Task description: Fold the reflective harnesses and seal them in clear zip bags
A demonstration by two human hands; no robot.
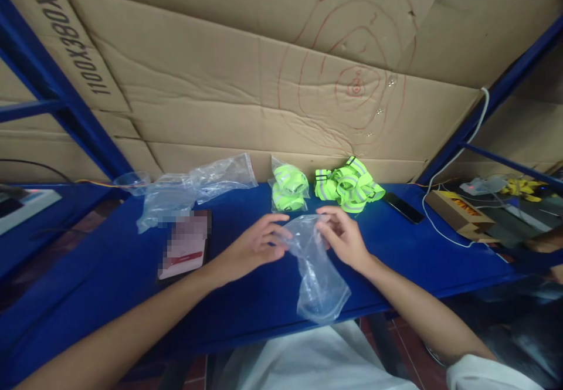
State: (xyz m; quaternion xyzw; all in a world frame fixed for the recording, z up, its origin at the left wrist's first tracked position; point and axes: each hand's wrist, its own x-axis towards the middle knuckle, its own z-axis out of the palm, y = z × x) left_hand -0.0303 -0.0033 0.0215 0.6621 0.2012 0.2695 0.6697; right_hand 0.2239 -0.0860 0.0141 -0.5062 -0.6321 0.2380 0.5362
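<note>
Blue desk (259, 302) beneath, right hand (341, 234) pinching the clear bag (314, 264), the half-open left hand (264, 240) should gently steady the bag's near edge.

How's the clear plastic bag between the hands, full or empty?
Empty: the clear plastic bag looks slack between left hand and right hand, the blue tabletop shows through, and no contents are visible.

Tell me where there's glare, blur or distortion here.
Head view: whitish glare streaks the clear bag; head view: pixel blocks obscure part of the lit phone; head view, lower right: dark and smeared; head view: the left blue post leans, perhaps from wide-angle distortion.
</note>
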